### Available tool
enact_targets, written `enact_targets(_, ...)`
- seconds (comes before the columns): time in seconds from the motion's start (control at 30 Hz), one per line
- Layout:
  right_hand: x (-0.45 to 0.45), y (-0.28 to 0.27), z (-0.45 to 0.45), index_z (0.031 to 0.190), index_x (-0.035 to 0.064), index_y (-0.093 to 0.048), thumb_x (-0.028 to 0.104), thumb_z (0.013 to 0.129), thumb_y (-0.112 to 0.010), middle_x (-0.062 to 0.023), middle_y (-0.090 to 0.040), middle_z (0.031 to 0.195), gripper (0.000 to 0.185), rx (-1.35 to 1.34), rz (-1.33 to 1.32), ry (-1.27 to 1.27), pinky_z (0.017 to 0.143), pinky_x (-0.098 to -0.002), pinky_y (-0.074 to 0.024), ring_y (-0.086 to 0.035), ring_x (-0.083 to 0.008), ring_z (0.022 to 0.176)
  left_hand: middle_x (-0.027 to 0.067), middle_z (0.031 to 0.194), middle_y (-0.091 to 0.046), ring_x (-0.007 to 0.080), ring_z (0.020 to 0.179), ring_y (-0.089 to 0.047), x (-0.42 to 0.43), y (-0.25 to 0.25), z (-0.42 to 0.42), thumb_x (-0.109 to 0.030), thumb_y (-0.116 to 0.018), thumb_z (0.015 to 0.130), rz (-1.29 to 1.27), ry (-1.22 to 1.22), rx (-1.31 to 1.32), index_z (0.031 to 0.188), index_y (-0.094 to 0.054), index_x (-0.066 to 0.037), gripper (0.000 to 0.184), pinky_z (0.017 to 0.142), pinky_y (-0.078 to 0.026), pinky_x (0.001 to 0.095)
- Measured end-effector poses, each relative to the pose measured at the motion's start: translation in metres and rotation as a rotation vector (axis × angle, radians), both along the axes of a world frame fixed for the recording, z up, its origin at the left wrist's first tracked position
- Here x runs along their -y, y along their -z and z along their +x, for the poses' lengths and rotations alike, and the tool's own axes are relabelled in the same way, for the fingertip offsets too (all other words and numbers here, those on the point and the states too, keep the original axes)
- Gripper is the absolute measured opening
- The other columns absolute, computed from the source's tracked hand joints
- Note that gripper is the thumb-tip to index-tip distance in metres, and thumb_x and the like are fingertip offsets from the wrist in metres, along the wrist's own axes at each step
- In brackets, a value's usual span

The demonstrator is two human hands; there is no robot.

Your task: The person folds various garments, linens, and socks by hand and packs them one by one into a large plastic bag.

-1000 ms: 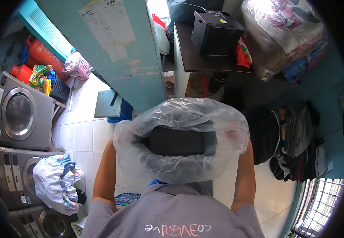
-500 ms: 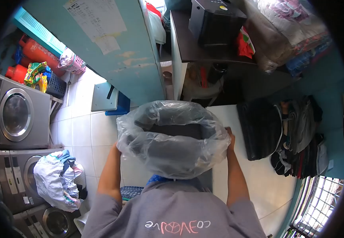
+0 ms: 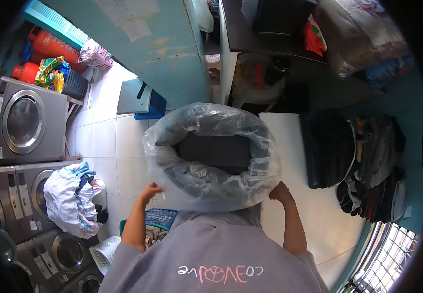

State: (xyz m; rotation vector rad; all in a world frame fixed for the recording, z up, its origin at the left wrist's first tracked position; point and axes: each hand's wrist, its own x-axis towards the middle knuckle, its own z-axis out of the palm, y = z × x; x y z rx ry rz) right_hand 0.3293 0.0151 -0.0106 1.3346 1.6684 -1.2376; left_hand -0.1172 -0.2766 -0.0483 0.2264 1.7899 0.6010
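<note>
A clear plastic bag [image 3: 211, 198] stands in front of my chest, its wide mouth facing up. Inside its opening lies a dark, flat-topped item [image 3: 216, 152] that looks like folded cloth. My left hand [image 3: 148, 192] is at the bag's near left edge, fingers stretched toward the plastic and a little apart. On the near right side, my right hand [image 3: 282, 192] has its fingers curled in against the bag's edge, with the fingertips partly hidden.
A pale table [image 3: 299, 215] carries dark folded clothes [image 3: 326, 151] on the right. Washing machines [image 3: 23, 122] and a laundry heap [image 3: 72, 200] line the left. A blue bin [image 3: 150, 107] stands ahead, a blue basket [image 3: 161, 218] near my left arm, and a dark desk [image 3: 270, 41] farther off.
Both hands have moved down along the bag's sides toward my body, and the left fingers have opened out. The bag's mouth looks wider, showing more of the dark item. My view has shifted slightly.
</note>
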Motion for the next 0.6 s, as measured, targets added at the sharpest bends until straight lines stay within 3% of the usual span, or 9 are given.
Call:
enact_targets(0.07,0.000,-0.011,-0.021,0.103,0.0025,-0.058,0.015,0.074,-0.064,-0.0175,-0.065,0.081,0.032,0.084,0.144,-0.136,0.070,-0.0414,-0.0512,-0.065,-0.0312,0.082,0.0031,0.073,-0.055,0.0129,0.065,-0.054,-0.002,0.036,-0.023,-0.004,-0.065,0.073,0.003,-0.221,-0.275,0.087,-0.054,-0.004,0.018,0.060,-0.046,0.0259)
enact_targets(0.13,0.005,-0.030,-0.047,0.107,0.0066,-0.055,0.014,0.077,-0.060,-0.0192,-0.065,0.084,0.032,0.034,0.588,0.113,0.069,-0.0450,-0.0499,-0.064,-0.0354,0.085,0.0045,0.075,-0.056,0.0148,0.067,-0.055,-0.020,0.064,-0.041,-0.003,-0.062,0.074,-0.047,-0.318,-0.371,0.091,-0.052,-0.004,0.020,0.062,-0.049,0.0277)
enact_targets(0.2,0.014,-0.013,-0.049,0.109,0.0081,-0.054,0.014,0.078,-0.057,-0.0168,-0.065,0.082,0.031,0.027,0.573,0.224,0.065,-0.0424,-0.0500,-0.064,-0.0323,0.080,0.0078,0.081,-0.057,0.0191,0.067,-0.057,-0.043,0.082,-0.059,-0.002,-0.057,0.075,0.160,-1.021,-0.103,0.102,-0.047,-0.003,0.028,0.067,-0.052,0.0344)
enact_targets(0.27,0.022,-0.012,-0.045,0.110,0.0096,-0.052,0.013,0.080,-0.054,-0.0143,-0.064,0.080,0.030,0.021,0.561,0.329,0.062,-0.0398,-0.0501,-0.065,-0.0293,0.074,0.0090,0.086,-0.057,0.0214,0.072,-0.057,-0.061,0.063,-0.059,-0.003,-0.054,0.075,0.094,-1.002,0.018,0.105,-0.045,-0.003,0.031,0.069,-0.053,0.0383)
enact_targets(0.4,0.026,-0.036,-0.037,0.108,0.0059,-0.049,-0.002,0.083,-0.041,-0.0058,-0.056,0.094,0.027,-0.653,0.771,1.102,0.058,-0.0248,-0.0452,-0.055,-0.0125,0.076,0.0123,0.098,-0.054,0.0256,0.093,-0.053,-0.064,0.050,-0.098,-0.009,-0.052,0.075,0.000,-0.805,0.171,0.112,-0.043,-0.001,0.039,0.069,-0.052,0.0444)
enact_targets(0.47,0.018,-0.114,-0.072,0.101,0.0040,-0.051,-0.005,0.086,-0.039,-0.0054,-0.056,0.091,0.021,-0.843,0.960,1.167,0.068,-0.0251,-0.0454,-0.055,-0.0122,0.082,0.0119,0.102,-0.051,0.0237,0.098,-0.050,-0.089,-0.007,-0.100,-0.013,-0.053,0.077,0.157,-0.573,-0.477,0.114,-0.044,0.000,0.041,0.071,-0.049,0.0414)
enact_targets(0.5,0.016,-0.140,-0.087,0.100,0.0041,-0.051,-0.004,0.086,-0.038,-0.0056,-0.057,0.092,0.020,-0.957,0.893,1.112,0.069,-0.0254,-0.0455,-0.055,-0.0124,0.082,0.0094,0.095,-0.054,0.0196,0.088,-0.053,-0.099,-0.021,-0.101,-0.015,-0.056,0.078,0.256,-0.289,-1.130,0.113,-0.046,-0.002,0.039,0.072,-0.046,0.0346)
enact_targets(0.53,0.013,-0.157,-0.104,0.099,0.0041,-0.052,-0.003,0.087,-0.038,-0.0059,-0.058,0.092,0.020,-1.073,0.826,1.053,0.070,-0.0256,-0.0455,-0.056,-0.0125,0.082,0.0082,0.092,-0.056,0.0174,0.084,-0.055,-0.128,-0.089,-0.074,-0.014,-0.054,0.082,0.463,-0.318,-1.130,0.109,-0.051,-0.003,0.029,0.076,-0.044,0.0306)
enact_targets(0.6,0.010,-0.169,-0.143,0.101,0.0038,-0.058,0.007,0.088,-0.042,-0.0067,-0.063,0.095,0.021,-1.213,0.467,0.799,0.073,-0.0275,-0.0460,-0.059,-0.0131,0.087,0.0075,0.091,-0.058,0.0173,0.084,-0.055,-0.172,-0.141,-0.041,-0.010,-0.051,0.084,0.858,-0.204,-0.510,0.106,-0.054,-0.002,0.023,0.077,-0.045,0.0309)
